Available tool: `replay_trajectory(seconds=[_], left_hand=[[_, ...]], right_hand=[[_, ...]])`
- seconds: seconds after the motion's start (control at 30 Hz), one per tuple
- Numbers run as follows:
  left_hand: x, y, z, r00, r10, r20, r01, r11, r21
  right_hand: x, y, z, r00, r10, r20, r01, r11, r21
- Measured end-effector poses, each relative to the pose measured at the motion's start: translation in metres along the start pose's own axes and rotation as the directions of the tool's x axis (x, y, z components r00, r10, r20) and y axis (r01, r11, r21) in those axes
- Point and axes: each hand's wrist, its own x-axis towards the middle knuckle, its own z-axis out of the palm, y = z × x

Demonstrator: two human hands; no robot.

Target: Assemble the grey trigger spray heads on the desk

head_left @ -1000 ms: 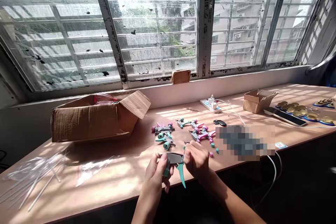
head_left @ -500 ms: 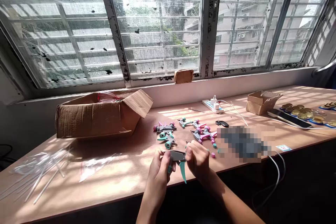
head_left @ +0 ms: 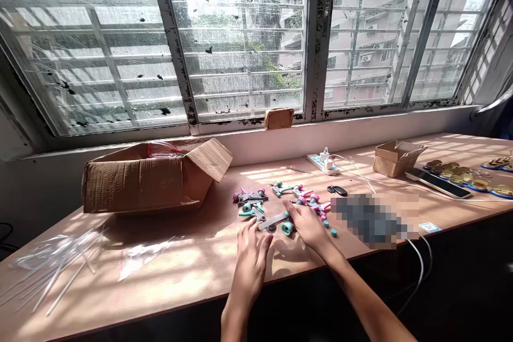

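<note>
My right hand (head_left: 306,224) has its fingers closed on one end of a grey and teal trigger spray head (head_left: 273,220), low over the table or touching it. The head's teal cap end (head_left: 287,228) shows below those fingers. My left hand (head_left: 251,254) is open, thumb and fingers apart, its fingertips close to the grey body. Whether they touch it I cannot tell. Just behind lie other trigger spray heads, such as a teal one (head_left: 252,209) and a pink and grey one (head_left: 249,196). More pink ones (head_left: 315,202) are partly hidden by my right hand.
Small teal caps (head_left: 333,233) lie right of my right hand, near a blurred dark patch (head_left: 368,219). An open cardboard box (head_left: 140,184) stands back left; plastic bags and sticks (head_left: 60,256) lie before it. Keys (head_left: 337,191), a power strip (head_left: 324,163) and a phone (head_left: 438,183) are farther right.
The spray head has moved from between both hands down to the table among the others. My left hand has let go and opened; my right hand has shifted slightly forward.
</note>
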Motion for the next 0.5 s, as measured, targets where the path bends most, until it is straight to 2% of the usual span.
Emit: replay_trajectory(seconds=[0.13, 0.23, 0.37, 0.5], left_hand=[[0.003, -0.013, 0.014, 1.0, -0.008, 0.019, 0.002, 0.959, 0.283], [0.004, -0.017, 0.022, 0.998, -0.054, 0.039, 0.034, 0.917, 0.398], [0.003, -0.017, 0.024, 0.996, -0.054, -0.065, 0.074, 0.928, 0.365], [0.004, -0.017, 0.021, 0.98, -0.116, -0.161, 0.163, 0.932, 0.323]], right_hand=[[0.016, 0.018, -0.012, 0.997, 0.048, -0.059, -0.051, 0.998, -0.045], [0.025, 0.028, -0.01, 0.996, 0.066, -0.053, -0.069, 0.996, -0.058], [0.026, 0.029, -0.022, 0.999, 0.021, 0.027, -0.017, 0.99, -0.143], [0.018, 0.025, -0.062, 0.991, -0.019, 0.136, 0.068, 0.928, -0.365]])
